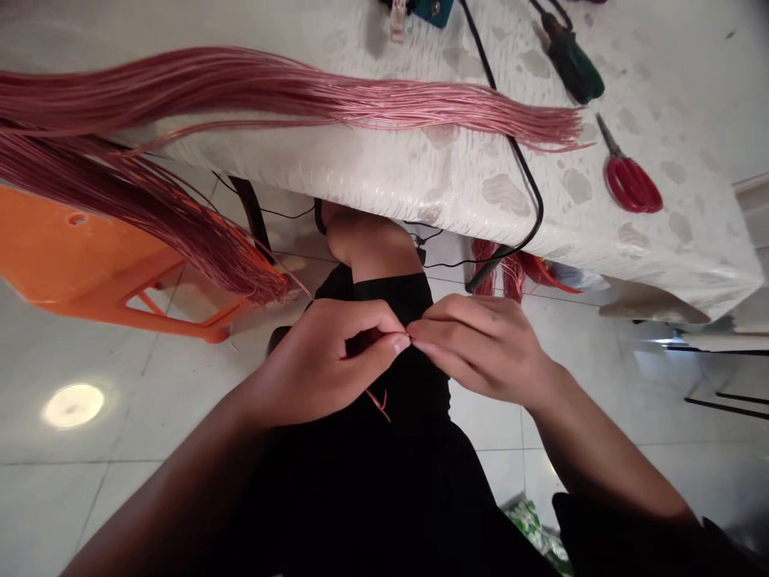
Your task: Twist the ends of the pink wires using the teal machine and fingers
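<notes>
One table bears a bundle of pink wires, perhaps laid flat against tangling, cut off at the left edge. An orange stool stands beneath a second bundle. Left hand and right hand meet above the lap, pinching tightly. Red scissors lie handy. The thin wire both seemingly grip is mostly hidden.

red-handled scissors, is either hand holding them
No, the red-handled scissors lie on the patterned tablecloth, apart from both the left hand and the right hand.
</notes>
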A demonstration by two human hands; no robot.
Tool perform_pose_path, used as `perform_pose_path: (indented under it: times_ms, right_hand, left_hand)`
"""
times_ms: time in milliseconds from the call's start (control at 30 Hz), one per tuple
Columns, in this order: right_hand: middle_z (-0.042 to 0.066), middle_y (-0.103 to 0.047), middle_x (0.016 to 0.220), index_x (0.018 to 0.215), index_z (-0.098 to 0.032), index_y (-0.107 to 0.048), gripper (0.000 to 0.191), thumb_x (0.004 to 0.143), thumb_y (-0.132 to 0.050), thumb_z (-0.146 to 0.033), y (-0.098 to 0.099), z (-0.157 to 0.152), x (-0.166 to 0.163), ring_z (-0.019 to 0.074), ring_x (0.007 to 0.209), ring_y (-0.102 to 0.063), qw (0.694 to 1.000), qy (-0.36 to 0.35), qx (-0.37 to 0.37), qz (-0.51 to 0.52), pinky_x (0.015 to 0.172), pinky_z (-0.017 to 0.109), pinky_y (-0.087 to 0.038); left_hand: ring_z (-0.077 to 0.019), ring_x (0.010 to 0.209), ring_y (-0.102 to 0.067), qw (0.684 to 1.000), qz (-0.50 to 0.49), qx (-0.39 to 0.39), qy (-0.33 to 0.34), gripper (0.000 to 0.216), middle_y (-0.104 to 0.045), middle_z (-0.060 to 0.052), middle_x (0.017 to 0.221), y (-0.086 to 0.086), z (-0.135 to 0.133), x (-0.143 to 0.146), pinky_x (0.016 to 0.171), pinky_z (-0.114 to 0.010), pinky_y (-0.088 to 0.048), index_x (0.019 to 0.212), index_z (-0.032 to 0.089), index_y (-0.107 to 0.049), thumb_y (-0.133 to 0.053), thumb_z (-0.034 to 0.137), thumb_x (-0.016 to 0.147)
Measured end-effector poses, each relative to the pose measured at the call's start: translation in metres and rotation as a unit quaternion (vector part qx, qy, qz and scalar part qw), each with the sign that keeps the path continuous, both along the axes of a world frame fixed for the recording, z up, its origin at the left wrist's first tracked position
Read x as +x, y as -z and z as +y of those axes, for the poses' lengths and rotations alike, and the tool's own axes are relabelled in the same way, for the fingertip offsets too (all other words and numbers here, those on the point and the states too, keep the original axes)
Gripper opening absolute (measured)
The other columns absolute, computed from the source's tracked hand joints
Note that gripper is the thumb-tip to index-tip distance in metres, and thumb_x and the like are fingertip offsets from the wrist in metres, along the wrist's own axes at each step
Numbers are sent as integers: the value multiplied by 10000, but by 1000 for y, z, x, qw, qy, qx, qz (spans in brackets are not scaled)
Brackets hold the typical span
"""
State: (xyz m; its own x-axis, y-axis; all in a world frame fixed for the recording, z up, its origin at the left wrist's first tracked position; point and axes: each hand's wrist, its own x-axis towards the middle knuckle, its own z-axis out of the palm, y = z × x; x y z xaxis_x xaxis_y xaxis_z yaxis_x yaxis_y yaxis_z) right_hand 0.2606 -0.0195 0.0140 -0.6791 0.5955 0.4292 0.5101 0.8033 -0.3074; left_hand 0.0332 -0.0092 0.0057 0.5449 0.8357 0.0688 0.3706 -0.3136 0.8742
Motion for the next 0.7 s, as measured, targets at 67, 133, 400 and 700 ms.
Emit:
perform_pose_path:
  times_ms: [67, 133, 400, 700]
  right_hand:
    - [11, -662, 866, 1054, -174, -630, 94, 1004, -568, -124, -2, 0, -2, 131, 682, -610, 1000, -8, 14, -15, 594, 292, -442]
    - [12, -642, 844, 1003, -170, -619, 93, 1005, -536, -128, -4, -1, -4, 123, 645, -560, 1000, -3, -6, -23, 572, 291, -404]
    - [-26, -567, 696, 808, -186, -560, 81, 878, -525, -164, -6, 5, -10, 111, 597, -545, 878, 67, -473, 9, 533, 232, -408]
    - [-58, -543, 674, 879, -169, -612, 94, 917, -595, -253, 12, 11, 8, 108, 532, -629, 689, 54, -707, 150, 465, 214, -506]
  left_hand:
    - [-63, 558, -529, 1000, -9, -5, 9, 182, -604, 80, 619, 0, 0, -1, 523, -192, -378, 774, 198, -673, -602, 197, 943]
    - [-60, 541, -506, 1000, -9, -2, 22, 186, -584, 82, 603, 1, 0, -1, 516, -194, -362, 774, 195, -666, -601, 196, 948]
    - [-91, 550, -508, 966, 110, 212, 100, 249, -617, 42, 644, 16, -5, 1, 557, -301, -312, 719, 175, -619, -535, 147, 952]
    - [-74, 546, -506, 974, 76, 189, 98, 225, -599, 52, 638, 22, -11, 3, 547, -273, -333, 756, 180, -636, -535, 138, 953]
